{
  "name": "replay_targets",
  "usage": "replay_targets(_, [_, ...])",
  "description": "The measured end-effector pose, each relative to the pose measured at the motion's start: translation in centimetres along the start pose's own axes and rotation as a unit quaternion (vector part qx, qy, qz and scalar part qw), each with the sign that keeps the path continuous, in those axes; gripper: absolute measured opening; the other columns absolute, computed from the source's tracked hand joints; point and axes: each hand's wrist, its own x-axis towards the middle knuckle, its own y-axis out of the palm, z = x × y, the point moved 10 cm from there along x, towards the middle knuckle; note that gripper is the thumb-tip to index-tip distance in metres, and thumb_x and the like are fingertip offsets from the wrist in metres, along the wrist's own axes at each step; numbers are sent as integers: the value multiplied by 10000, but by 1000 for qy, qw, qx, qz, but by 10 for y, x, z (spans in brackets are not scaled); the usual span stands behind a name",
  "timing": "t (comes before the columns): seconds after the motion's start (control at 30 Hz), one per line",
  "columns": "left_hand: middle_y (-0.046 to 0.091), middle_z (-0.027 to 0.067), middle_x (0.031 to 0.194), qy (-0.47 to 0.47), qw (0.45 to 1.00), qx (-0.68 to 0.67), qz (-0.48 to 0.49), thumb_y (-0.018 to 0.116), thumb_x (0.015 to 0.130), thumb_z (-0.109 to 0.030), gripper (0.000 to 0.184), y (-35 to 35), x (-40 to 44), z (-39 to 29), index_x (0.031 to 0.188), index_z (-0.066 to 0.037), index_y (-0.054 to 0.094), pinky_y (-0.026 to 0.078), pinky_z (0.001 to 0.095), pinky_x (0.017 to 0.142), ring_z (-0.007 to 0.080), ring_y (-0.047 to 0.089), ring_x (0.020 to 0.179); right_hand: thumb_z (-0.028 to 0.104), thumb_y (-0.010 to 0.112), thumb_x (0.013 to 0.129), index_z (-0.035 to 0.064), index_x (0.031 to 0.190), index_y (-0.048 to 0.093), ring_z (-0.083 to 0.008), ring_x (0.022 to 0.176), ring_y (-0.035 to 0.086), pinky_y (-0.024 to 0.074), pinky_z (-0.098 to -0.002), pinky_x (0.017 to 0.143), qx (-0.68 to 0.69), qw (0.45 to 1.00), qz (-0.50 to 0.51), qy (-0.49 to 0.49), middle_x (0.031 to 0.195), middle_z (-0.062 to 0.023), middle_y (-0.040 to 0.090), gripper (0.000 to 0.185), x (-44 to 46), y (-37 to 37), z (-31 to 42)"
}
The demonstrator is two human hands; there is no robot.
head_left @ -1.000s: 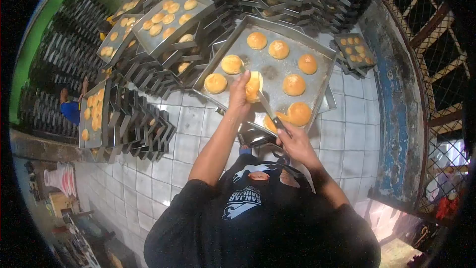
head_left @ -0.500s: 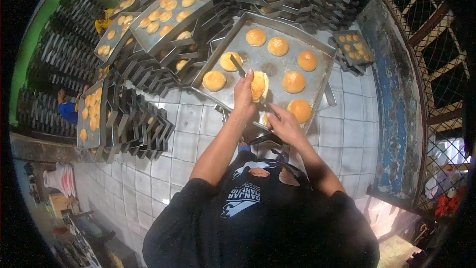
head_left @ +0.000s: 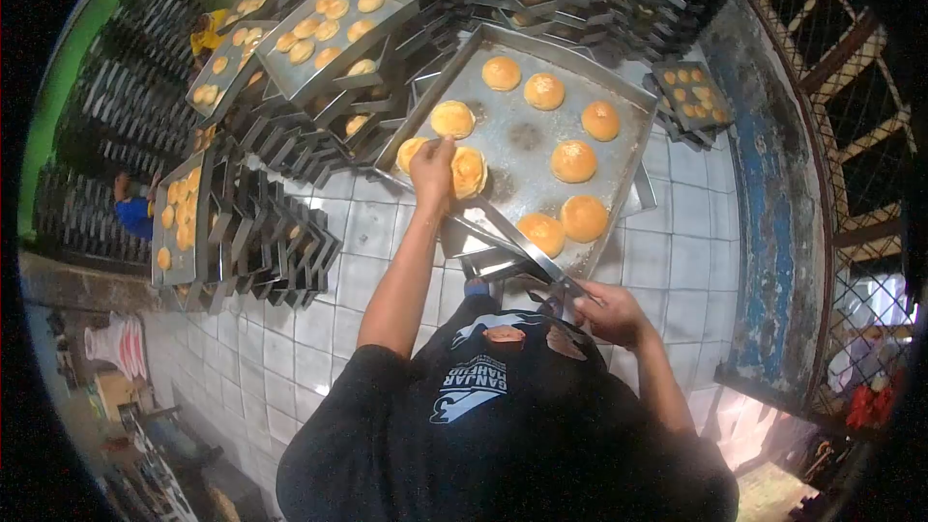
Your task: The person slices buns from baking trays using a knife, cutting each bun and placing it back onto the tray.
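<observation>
My left hand [head_left: 434, 174] is closed on a round golden bun [head_left: 469, 172] at the near left part of a metal baking tray [head_left: 638, 97]. A pale edge shows around this bun. In my right hand [head_left: 609, 313] is the handle of a long knife [head_left: 522, 244], held low in front of my body. Its blade points up and left across the tray's near rim, with the tip close to the bun. Several other glossy buns [head_left: 573, 161] lie spread on the tray. One bun [head_left: 411, 154] is partly covered by my left hand.
Zigzag stacks of baking trays [head_left: 275, 242] stand at the left and behind, with buns on the top ones. A smaller tray stack [head_left: 691, 97] sits at the right by a blue peeling wall [head_left: 773, 261]. White tiles [head_left: 667, 271] cover the floor. Another person's blue sleeve [head_left: 135, 220] shows far left.
The knife has come out of the bun, and my right hand has drawn it down and right toward my body. My left hand has carried the bun left and slightly down.
</observation>
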Motion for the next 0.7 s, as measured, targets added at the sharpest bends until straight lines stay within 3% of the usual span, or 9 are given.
replay_targets(0.07, [733, 211, 1071, 148, 959, 242, -23, 694, 961, -308, 380, 13, -9, -31, 1152, 19, 712, 540, 407, 877, 296, 708, 949, 183, 584, 966, 77, 1376, 648, -77, 673, 551, 463, -245, 595, 19, 997, -35, 69, 818, 4, 649, 429, -20, -22, -9])
replay_targets(0.1, [733, 211, 1071, 148, 959, 242, -15, 694, 961, -308, 380, 26, -11, -31, 1152, 19, 712, 540, 407, 877, 296, 708, 949, 228, 598, 957, 110, 1350, 675, -91, 665, 566, 483, -258, 588, 35, 988, -62, 137, 809, 8, 651, 418, -31, -31, -18])
replay_targets(0.17, [729, 231, 1108, 270, 908, 315, 51, 691, 953, -336, 418, 81, -25, -46, 1195, 5, 703, 513, 447, 946, 378, 690, 1049, 221, 599, 960, 72, 1332, 677, -66, 565, 512, 406, -239, 478, 101, 981, -109, 122, 763, 3, 640, 409, -41, -40, -26])
replay_targets(0.3, [713, 252, 1148, 180, 864, 406, 236, 655, 956, -435, 499, 189, -25, 10, 1176, 8, 714, 503, 462, 987, 388, 666, 1121, 180, 544, 999, -36, 1363, 583, -49, 422, 398, 293, -224, 371, 189, 956, -219, 41, 707, -19, 595, 425, -59, -64, -36])
replay_targets(0.43, [716, 250, 1133, 249, 817, 450, 261, 669, 912, -533, 621, 238, -33, 31, 1199, 17, 707, 522, 484, 953, 385, 675, 1097, 203, 547, 998, -40, 1336, 589, -37, 421, 359, 269, -219, 383, 241, 927, -288, -1, 655, 24, 536, 419, -82, -77, -32])
replay_targets(0.5, [721, 242, 1136, 108, 798, 486, 340, 766, 819, -546, 702, 246, -34, 56, 1208, 33, 682, 552, 484, 896, 395, 691, 1056, 159, 549, 1018, -29, 1388, 569, -22, 465, 432, 312, -213, 389, 263, 923, -281, -13, 732, -2, 586, 416, -88, -78, -35])
replay_targets(0.53, [721, 242, 1136, 111, 796, 487, 343, 766, 819, -546, 702, 246, -37, 51, 1208, 33, 682, 552, 484, 896, 395, 691, 1056, 159, 549, 1018, -29, 1388, 569, -22, 465, 432, 312, -213, 389, 266, 921, -284, -15, 732, -2, 586, 416, -90, -80, -37])
replay_targets(0.6, [741, 213, 1065, 119, 828, 411, 361, 883, 764, -431, 799, 242, -52, 38, 1305, 80, 594, 571, 417, 864, 327, 736, 904, 158, 548, 1017, -34, 1413, 551, -30, 466, 434, 315, -216, 387, 263, 926, -270, -8, 751, -7, 589, 440, -89, -78, -41])
replay_targets(0.7, [721, 175, 1056, 49, 875, 287, 387, 940, 715, -325, 818, 223, -82, 36, 1320, 54, 543, 572, 379, 837, 261, 713, 939, 171, 549, 1033, -31, 1439, 532, -35, 483, 443, 328, -217, 399, 288, 924, -250, -37, 766, -10, 593, 453, -79, -74, -40])
